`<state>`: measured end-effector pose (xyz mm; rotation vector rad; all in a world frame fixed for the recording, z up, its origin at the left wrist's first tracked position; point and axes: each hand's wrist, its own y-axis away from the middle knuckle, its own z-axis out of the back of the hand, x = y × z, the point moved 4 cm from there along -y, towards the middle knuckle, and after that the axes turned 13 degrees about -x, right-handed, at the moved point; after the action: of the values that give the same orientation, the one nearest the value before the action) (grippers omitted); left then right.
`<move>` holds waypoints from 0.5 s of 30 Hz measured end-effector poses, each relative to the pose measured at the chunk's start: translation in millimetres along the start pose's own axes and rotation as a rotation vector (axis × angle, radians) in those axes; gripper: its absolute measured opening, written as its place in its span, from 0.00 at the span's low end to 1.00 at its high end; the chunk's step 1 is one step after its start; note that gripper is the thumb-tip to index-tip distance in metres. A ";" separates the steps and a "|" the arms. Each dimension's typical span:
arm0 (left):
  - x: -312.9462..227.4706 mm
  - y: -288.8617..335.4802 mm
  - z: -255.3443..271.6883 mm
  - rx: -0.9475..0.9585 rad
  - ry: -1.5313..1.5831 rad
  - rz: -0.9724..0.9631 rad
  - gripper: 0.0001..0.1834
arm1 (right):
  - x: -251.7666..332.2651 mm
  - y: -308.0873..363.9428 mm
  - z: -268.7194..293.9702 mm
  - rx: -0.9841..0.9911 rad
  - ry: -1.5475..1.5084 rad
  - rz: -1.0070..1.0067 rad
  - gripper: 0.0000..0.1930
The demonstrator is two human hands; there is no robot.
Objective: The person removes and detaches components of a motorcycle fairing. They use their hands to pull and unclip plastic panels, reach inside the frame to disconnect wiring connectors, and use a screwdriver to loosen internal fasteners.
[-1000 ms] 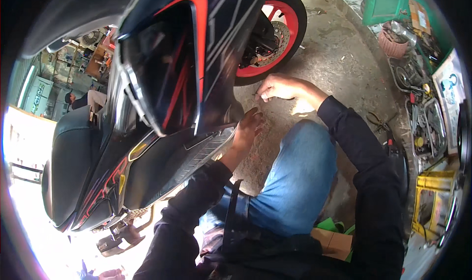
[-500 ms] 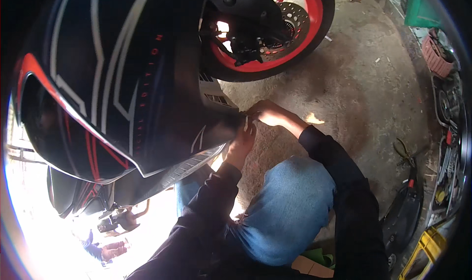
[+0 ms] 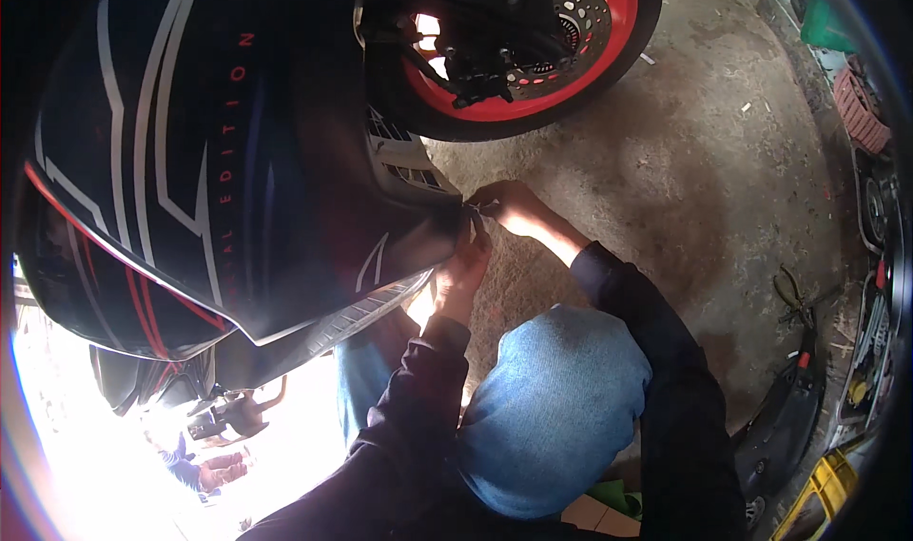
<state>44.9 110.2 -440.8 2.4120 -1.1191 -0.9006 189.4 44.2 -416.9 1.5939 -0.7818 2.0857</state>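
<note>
- A black motorcycle fairing (image 3: 238,161) with red and silver stripes is seen filling the upper left and centre of the frame.
- At its lower edge, a ribbed black footboard panel (image 3: 371,318) is shown running toward the centre.
- The left hand (image 3: 463,270) is pressed up against the lower corner of the fairing just right of centre; its fingers are curled against the panel, but what, if anything, is gripped cannot be told.
- The right hand (image 3: 506,206) is placed just above and right of it, fingers pinched narrowly at the same edge of the bodywork; a held item cannot be made out.
- The red-rimmed wheel (image 3: 533,56) with its brake disc is seen at the top centre.
- A knee in blue jeans (image 3: 561,398) is seen below the hands.
- At the lower right edge, a yellow crate (image 3: 825,489) is partly visible; its contents cannot be told.
</note>
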 end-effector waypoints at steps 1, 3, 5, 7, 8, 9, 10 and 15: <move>-0.4 1.6 1.2 0.045 0.019 0.079 0.23 | 1.8 -0.7 -1.0 -0.014 0.077 0.070 0.10; -0.6 2.5 4.1 0.091 0.037 0.156 0.23 | 3.6 -0.3 -3.3 -0.030 0.153 0.141 0.09; 4.9 2.6 6.2 0.062 0.002 0.201 0.23 | -0.4 -0.5 -6.3 -0.042 0.121 0.074 0.09; 6.3 1.8 7.6 0.031 -0.027 0.181 0.21 | -1.9 -1.6 -9.6 -0.045 0.096 0.042 0.09; 6.4 1.6 9.2 -0.002 -0.056 0.163 0.20 | -2.9 -1.2 -11.0 -0.047 0.073 0.008 0.09; 6.3 2.5 9.7 -0.003 -0.058 0.162 0.20 | -2.8 0.3 -12.3 -0.048 0.070 0.007 0.09; 6.2 3.2 7.5 0.000 -0.059 0.153 0.19 | -2.8 1.1 -12.2 -0.067 0.076 0.027 0.09; 3.7 2.2 5.5 -0.113 -0.023 0.032 0.18 | -3.0 4.2 -18.0 -0.078 0.070 0.037 0.09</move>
<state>41.8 105.8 -445.3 2.2919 -1.0822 -0.9574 174.3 52.6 -424.1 1.4677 -0.8635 2.0978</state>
